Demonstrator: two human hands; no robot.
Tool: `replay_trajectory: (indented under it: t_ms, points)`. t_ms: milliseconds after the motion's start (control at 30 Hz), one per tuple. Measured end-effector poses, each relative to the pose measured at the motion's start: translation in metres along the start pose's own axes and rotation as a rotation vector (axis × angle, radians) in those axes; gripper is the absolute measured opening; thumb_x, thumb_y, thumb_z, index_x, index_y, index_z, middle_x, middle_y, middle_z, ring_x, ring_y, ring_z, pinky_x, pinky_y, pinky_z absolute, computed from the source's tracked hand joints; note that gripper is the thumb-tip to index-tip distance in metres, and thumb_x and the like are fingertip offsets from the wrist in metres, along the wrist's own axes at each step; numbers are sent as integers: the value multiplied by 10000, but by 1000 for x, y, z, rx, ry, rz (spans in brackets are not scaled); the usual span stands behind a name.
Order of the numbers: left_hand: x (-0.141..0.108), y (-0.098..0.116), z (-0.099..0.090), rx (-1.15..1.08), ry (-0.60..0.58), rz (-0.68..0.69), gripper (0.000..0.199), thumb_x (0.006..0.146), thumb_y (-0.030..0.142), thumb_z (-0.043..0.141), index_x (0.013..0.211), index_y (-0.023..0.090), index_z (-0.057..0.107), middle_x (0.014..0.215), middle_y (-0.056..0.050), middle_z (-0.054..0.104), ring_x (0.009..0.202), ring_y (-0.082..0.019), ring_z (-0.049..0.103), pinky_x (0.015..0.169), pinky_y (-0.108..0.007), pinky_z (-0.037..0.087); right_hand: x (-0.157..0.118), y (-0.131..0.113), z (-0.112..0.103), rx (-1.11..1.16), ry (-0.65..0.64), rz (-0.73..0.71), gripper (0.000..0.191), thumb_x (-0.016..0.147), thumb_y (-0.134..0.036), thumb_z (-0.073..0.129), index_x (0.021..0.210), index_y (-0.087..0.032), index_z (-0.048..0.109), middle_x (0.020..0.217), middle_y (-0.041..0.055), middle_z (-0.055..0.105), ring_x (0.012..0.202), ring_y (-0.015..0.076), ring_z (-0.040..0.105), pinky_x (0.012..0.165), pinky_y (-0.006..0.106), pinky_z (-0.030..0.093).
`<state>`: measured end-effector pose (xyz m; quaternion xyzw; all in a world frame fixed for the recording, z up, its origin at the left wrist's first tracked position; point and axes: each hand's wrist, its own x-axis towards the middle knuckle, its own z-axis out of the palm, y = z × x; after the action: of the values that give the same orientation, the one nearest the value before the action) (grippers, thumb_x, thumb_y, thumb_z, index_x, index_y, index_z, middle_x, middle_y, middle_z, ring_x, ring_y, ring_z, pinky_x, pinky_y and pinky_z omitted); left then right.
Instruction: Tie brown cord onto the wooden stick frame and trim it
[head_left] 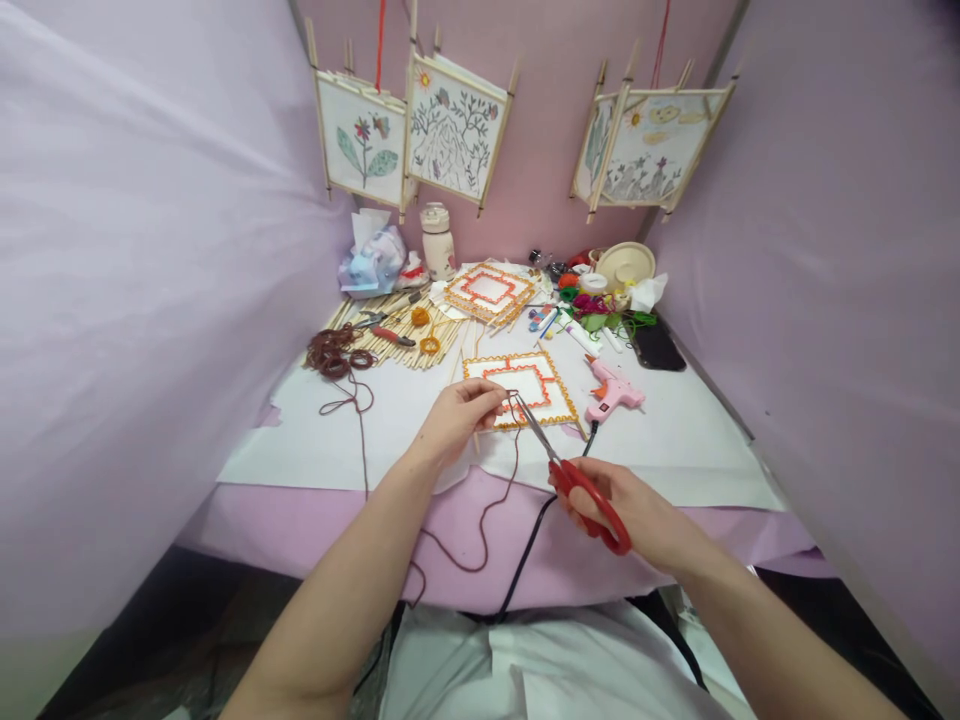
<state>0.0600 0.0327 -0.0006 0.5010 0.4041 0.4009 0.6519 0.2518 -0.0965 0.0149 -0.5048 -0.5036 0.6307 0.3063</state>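
In front of a pink back wall (540,180) hung with stick-framed paper lanterns (652,150), over a table (300,440) covered in white paper, pinches brown yarn (514,476) between thumb and fingers of the left hand (471,415), just above a white panel (529,381) trimmed in orange and yellow. Grips red-handled scissors (559,472) in the right hand (626,492), with fingers curled around the handles and blade tips aimed at the pinched yarn; too small in view to tell touching from just apart. Lets the strand's slack fall past the near table edge onto pink cloth, well apart from a brown yarn bundle (330,352) at far left. Appears light, soft and limp, likely to fold away from the blades if left slack, and unlikely to slip from dry fingertips. Probably best taken close to the blades and drawn taut, without crushing force.
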Motion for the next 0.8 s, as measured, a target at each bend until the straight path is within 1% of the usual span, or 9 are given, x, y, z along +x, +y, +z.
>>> replay_trajectory:
  t_ms: [67,167,300,467,567,700,800]
  points:
    - [0,0,-1,-4,-5,8,218,681,317,745,758,136,653,607,26,521,515,-51,426,503,-179,320,4,1,0,4,26,4,369,813,-530,615,826,-176,510,646,-26,477,549,94,414,517,243,309]
    - [-1,1,-1,-2,-15,14,215,691,317,741,772,136,657,614,22,529,519,-51,430,504,-177,325,8,3,0,-11,45,20,379,826,-542,598,786,-177,505,625,-22,485,526,92,409,504,245,298]
    - [-2,2,-1,-5,-9,11,216,686,313,748,769,137,656,636,15,545,530,-52,442,521,-177,343,10,6,0,-15,42,12,376,849,-545,568,774,-181,513,621,-21,489,521,91,411,503,244,295]
    - [-3,1,1,17,-60,-8,218,691,322,745,757,141,644,630,18,540,525,-49,435,514,-177,319,13,11,-1,-32,55,2,382,856,-554,552,776,-182,519,620,-22,497,520,93,425,506,243,307]
    - [-3,1,1,23,-63,-12,218,691,325,743,749,144,637,618,23,534,523,-50,433,514,-180,313,15,12,-2,-47,67,6,379,843,-551,572,781,-181,521,609,-24,497,512,91,421,495,238,307]
    - [-2,1,1,31,-62,-11,218,690,329,744,753,148,641,628,23,542,532,-53,436,522,-185,313,16,8,0,-76,120,38,403,805,-572,606,814,-174,541,594,-28,503,503,93,422,464,229,305]
    - [-2,1,1,31,-68,-6,215,694,328,740,756,148,641,630,25,538,531,-52,429,523,-187,307,16,5,2,-72,139,58,407,772,-570,641,792,-176,540,575,-34,499,490,89,415,450,225,298]
